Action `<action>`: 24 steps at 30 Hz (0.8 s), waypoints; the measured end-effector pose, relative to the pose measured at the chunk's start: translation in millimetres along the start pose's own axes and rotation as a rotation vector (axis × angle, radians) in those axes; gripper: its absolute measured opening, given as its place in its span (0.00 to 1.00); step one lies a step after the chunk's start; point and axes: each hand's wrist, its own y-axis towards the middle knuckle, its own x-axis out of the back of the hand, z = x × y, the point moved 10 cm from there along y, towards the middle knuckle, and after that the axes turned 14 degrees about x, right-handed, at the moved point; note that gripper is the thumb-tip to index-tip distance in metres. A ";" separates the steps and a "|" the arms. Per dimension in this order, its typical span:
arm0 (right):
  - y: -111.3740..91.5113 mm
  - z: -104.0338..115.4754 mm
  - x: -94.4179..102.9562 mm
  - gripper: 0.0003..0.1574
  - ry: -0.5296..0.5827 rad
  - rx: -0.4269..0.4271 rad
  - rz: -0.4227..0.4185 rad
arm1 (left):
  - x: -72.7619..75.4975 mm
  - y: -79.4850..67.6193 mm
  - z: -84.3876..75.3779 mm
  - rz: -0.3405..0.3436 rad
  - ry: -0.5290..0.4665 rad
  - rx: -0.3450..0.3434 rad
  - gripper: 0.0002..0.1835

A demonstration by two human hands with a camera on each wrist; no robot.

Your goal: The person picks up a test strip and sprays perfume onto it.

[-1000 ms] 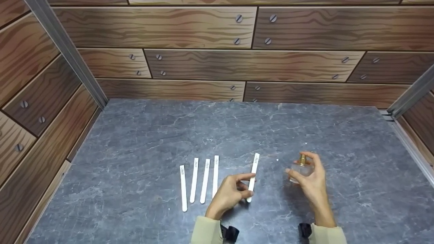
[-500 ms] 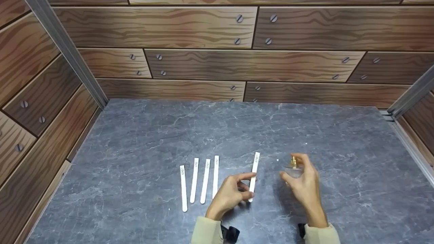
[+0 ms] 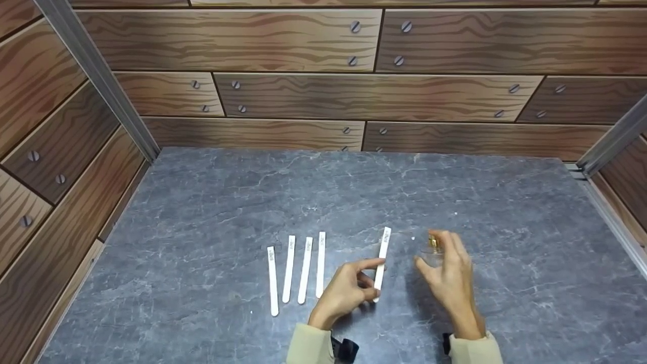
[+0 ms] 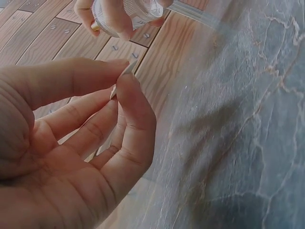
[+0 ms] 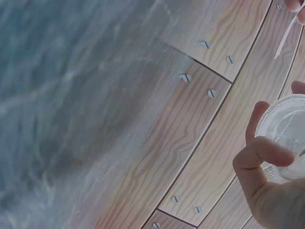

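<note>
My left hand (image 3: 346, 290) pinches a white paper test strip (image 3: 384, 247) near its lower, rounded end. Small print marks the strip's upper end, which leans slightly right. In the left wrist view the strip (image 4: 125, 71) shows almost edge-on between thumb and fingertip. To the right, my right hand (image 3: 451, 283) grips a clear glass perfume bottle (image 5: 279, 121) with a ribbed edge. An index finger lies over its gold spray top (image 3: 433, 241), which faces the strip across a small gap. Most of the bottle is hidden behind the hand in the head view.
Several more white test strips (image 3: 288, 270) lie side by side, left of my left hand, on the grey marbled table (image 3: 212, 202). Wood-patterned walls (image 3: 303, 96) rise behind and at both sides. A tiny white speck (image 3: 413, 238) lies between strip and bottle.
My right hand has brought the perfume bottle left, closer to the held strip, and turned it so more of it is hidden. The left hand and strip have shifted slightly right.
</note>
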 end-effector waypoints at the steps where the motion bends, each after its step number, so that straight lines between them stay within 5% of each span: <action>1: 0.0 0.5 0.1 0.33 0.000 0.003 -0.001 | -0.4 0.1 0.0 0.001 0.003 0.001 0.34; 14: 0.0 4.1 -0.6 0.32 -0.013 0.025 0.002 | -2.4 -0.8 -1.1 0.001 0.013 0.002 0.34; 24: -1.0 -2.4 1.5 0.31 -0.032 -0.036 -0.005 | -1.3 -2.4 -2.3 -0.011 0.017 -0.009 0.34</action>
